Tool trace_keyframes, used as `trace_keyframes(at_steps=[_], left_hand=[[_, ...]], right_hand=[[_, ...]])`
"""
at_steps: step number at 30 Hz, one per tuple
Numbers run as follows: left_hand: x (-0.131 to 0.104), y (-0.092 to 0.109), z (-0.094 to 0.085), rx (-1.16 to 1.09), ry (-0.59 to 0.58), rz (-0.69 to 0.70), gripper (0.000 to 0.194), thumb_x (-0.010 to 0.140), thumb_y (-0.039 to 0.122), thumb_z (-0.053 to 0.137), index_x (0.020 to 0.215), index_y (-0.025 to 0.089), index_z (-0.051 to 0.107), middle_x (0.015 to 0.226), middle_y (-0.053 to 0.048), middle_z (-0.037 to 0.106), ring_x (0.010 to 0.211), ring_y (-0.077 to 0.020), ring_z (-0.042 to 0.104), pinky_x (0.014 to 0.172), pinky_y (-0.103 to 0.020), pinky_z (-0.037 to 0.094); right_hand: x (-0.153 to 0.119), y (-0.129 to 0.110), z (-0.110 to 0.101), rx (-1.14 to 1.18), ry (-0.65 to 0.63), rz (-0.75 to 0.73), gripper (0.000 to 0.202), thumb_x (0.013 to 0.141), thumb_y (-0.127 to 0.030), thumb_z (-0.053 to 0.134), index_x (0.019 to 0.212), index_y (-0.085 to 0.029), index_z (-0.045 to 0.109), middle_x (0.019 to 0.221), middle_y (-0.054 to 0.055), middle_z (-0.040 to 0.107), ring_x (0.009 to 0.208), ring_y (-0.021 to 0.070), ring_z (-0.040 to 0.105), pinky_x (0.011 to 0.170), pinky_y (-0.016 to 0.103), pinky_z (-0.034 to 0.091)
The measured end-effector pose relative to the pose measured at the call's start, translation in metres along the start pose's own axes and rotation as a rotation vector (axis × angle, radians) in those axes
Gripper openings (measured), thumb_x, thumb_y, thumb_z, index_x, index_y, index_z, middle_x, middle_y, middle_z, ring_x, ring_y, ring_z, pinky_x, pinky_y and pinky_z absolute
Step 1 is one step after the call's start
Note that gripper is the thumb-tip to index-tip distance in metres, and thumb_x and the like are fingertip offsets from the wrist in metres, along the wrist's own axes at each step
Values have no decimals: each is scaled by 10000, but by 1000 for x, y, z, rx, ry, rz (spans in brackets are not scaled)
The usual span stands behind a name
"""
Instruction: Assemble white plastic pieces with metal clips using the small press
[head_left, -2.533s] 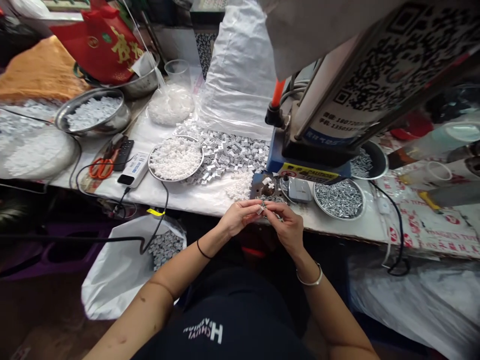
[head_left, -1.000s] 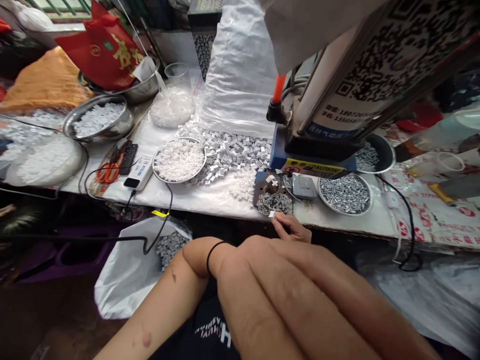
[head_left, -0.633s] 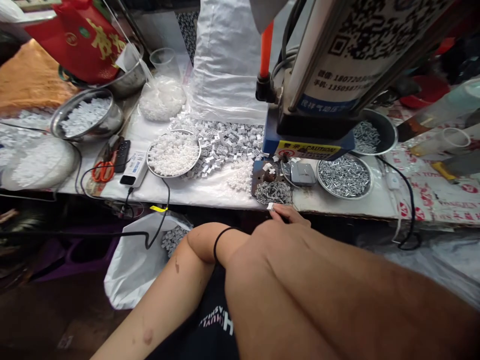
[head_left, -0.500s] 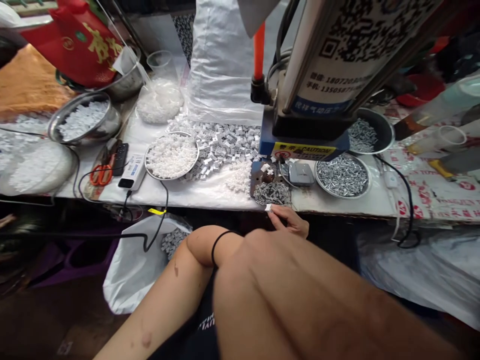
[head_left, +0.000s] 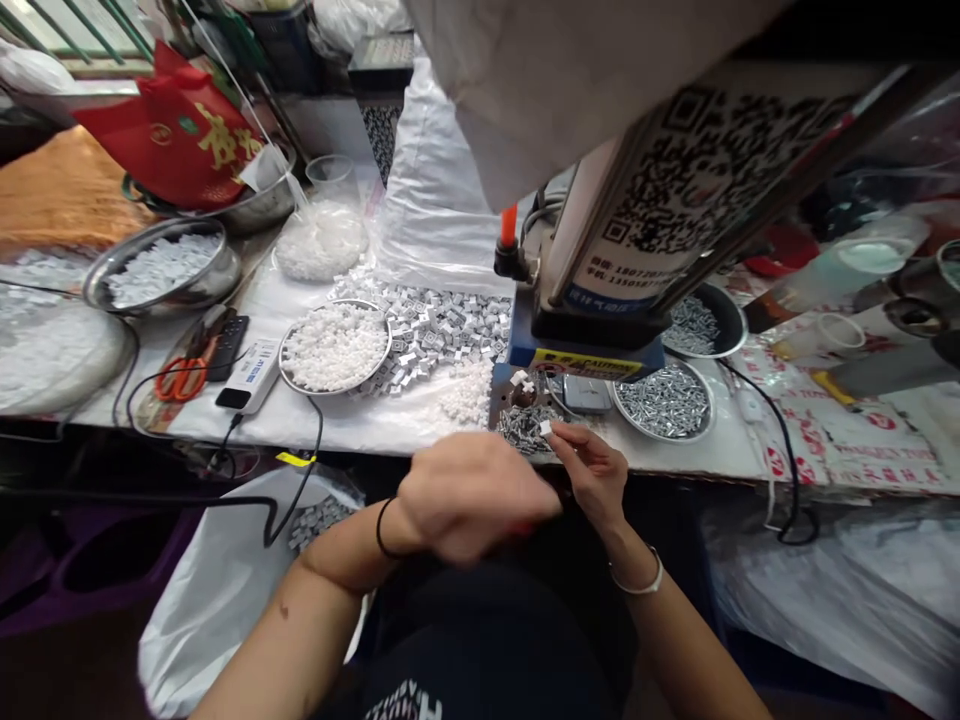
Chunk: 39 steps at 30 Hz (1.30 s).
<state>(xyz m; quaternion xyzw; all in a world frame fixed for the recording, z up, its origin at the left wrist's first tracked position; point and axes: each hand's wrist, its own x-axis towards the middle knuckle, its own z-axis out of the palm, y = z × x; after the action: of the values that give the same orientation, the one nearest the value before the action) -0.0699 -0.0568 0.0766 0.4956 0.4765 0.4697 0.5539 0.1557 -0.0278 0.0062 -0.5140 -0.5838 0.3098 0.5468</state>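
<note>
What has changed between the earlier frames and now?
The left hand, first beside the right hand, then raised close to the camera, has now come back out toward the edge of the bench, blurred, uncovering the right forearm. The right hand still pinches the small white block it held half a second ago. Orange-handled scissors and press stay put.

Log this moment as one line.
right hand: pinching small white piece | left hand: blurred, contents unclear | nearby: metal parts pile, machine
</note>
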Motion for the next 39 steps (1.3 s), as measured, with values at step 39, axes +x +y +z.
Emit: trace_keyframes(at_steps=[39], left_hand=[[145, -104, 52, -230, -90, -144, 374, 716, 466, 645, 849, 120, 693, 680, -27, 632, 601, -105, 501, 553, -213, 388]], right_hand=[[77, 36, 19, -134, -177, 93, 209, 746, -366, 647, 845, -198, 725, 878, 45, 736, 841, 236, 690, 800, 385, 549]])
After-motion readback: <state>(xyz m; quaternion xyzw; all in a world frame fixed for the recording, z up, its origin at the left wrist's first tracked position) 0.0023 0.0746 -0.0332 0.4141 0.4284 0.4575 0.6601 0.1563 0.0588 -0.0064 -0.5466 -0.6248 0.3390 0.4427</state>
